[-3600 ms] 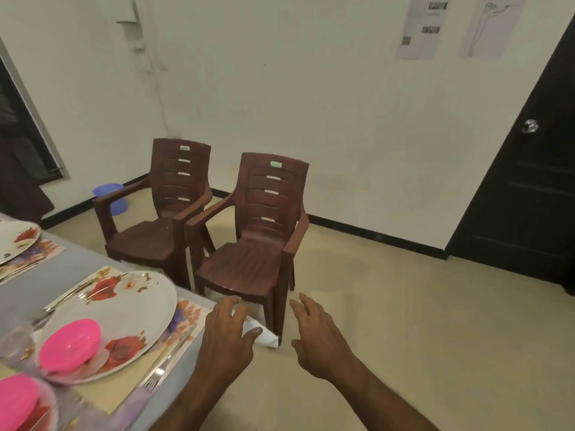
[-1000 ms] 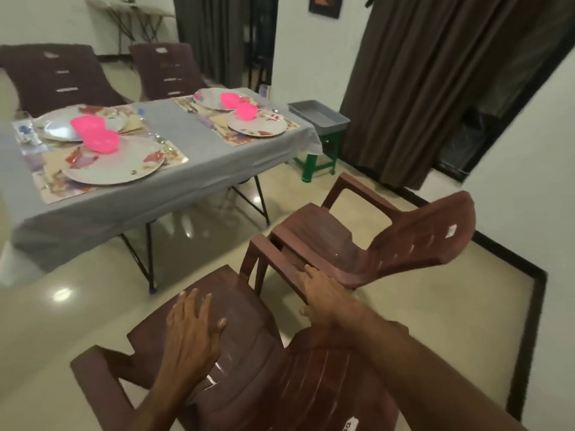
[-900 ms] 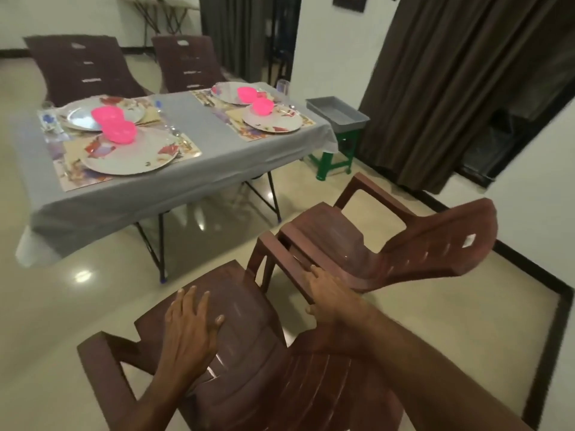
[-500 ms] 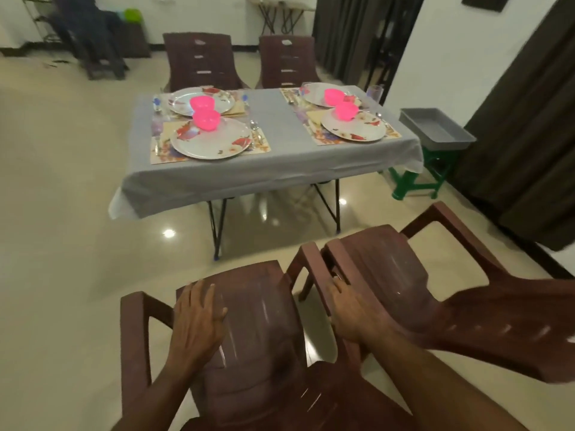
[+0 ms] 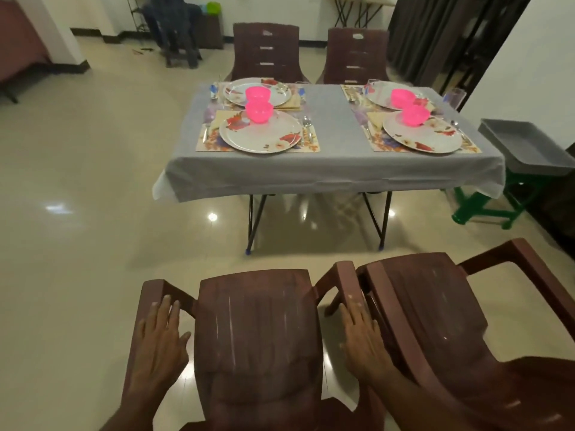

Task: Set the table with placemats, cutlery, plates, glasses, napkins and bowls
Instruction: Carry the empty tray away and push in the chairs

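The table [image 5: 311, 169] under a grey cloth stands ahead of me, laid with floral placemats [image 5: 208, 145]. Floral plates [image 5: 261, 136] lie on the mats, each with a pink bowl [image 5: 259, 112] on it. Cutlery [image 5: 306, 126] lies beside the plates and a glass [image 5: 455, 98] stands at the far right corner. I am behind a brown plastic chair [image 5: 258, 331] that faces the table. My left hand [image 5: 160, 343] rests on its left armrest with the fingers laid straight. My right hand [image 5: 362, 340] rests flat on its right armrest.
A second brown chair [image 5: 435, 312] stands touching the first on its right. Two more chairs [image 5: 266, 51] stand at the table's far side. A grey tray [image 5: 529, 147] sits on a green stool [image 5: 479, 206] right of the table. Shiny bare floor lies between me and the table.
My view has swung round to face the table head-on. My left hand has shifted from the chair's seat to its left armrest; my right hand stays on the right armrest.
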